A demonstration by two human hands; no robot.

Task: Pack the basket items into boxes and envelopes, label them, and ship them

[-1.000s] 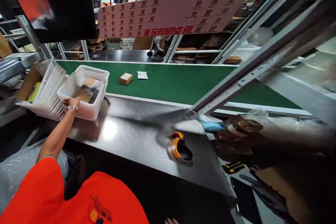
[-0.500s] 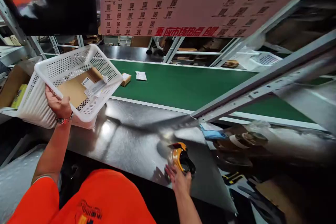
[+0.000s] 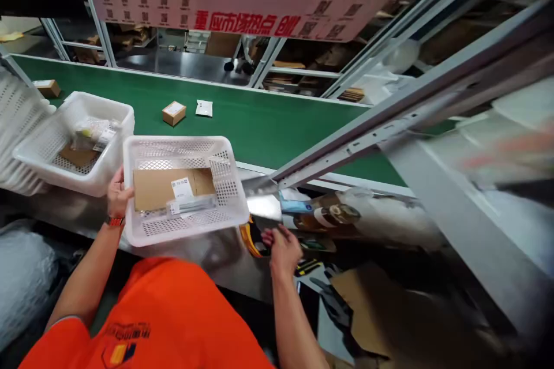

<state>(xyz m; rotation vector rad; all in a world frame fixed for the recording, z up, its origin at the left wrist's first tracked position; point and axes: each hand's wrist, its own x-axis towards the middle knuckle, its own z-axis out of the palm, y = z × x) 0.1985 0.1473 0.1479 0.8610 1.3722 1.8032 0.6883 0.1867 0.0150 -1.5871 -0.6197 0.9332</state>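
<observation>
My left hand (image 3: 118, 195) grips the left rim of a white perforated plastic basket (image 3: 237, 199), thumb over the edge. Inside the basket lie a flat brown cardboard parcel (image 3: 151, 189) with a white label and a clear plastic packet (image 3: 193, 206). To the right of the basket, my right hand (image 3: 283, 249) has its fingers curled at the dark handle of a yellow and black tape dispenser (image 3: 250, 237). The basket's right corner partly hides the dispenser, and some blur covers the grip.
A second white basket (image 3: 97, 176) with packets stands left, beside stacked baskets (image 3: 19, 127). Behind runs a green conveyor belt (image 3: 268, 127) carrying a small box (image 3: 173, 113) and a white packet (image 3: 204, 108). A slanted metal post (image 3: 346, 144) crosses the right side. Cardboard (image 3: 381, 311) lies lower right.
My left hand has brought the basket right and nearer, off the basket stack, to in front of me. The view has swung right. My right hand stays by the tape dispenser, now beside the basket.
</observation>
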